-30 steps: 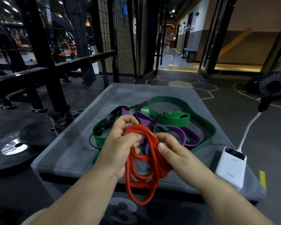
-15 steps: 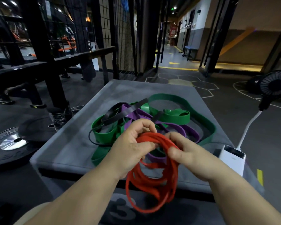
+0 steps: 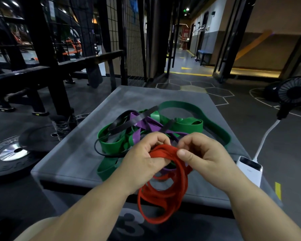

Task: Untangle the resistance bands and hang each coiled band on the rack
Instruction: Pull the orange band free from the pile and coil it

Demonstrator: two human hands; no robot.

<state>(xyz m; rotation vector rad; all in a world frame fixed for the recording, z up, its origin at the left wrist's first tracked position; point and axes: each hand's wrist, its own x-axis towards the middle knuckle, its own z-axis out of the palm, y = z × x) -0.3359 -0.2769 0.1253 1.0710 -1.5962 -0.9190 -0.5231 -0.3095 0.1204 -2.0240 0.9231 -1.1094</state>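
A red resistance band (image 3: 163, 197), gathered into several loops, hangs in front of the grey padded box (image 3: 73, 153). My left hand (image 3: 142, 159) grips the top of the red loops, fingers curled round them. My right hand (image 3: 203, 155) pinches the same bundle from the right, thumb on top. Behind my hands a tangle lies on the box: a wide green band (image 3: 189, 124), a purple band (image 3: 137, 134) and a thin black band (image 3: 122, 124), all interlaced. A black steel rack (image 3: 47, 72) stands to the left.
A white power bank (image 3: 250, 169) lies on the box's right edge, cabled to a small black fan (image 3: 294, 93). Black weight plates (image 3: 12, 153) lie on the floor at left, with a bottle (image 3: 63, 126) beside them. A wire mesh partition stands behind the box.
Both hands have turned the red band, spreading its hanging loops wider. My right hand moved up beside the left at the top of the bundle.
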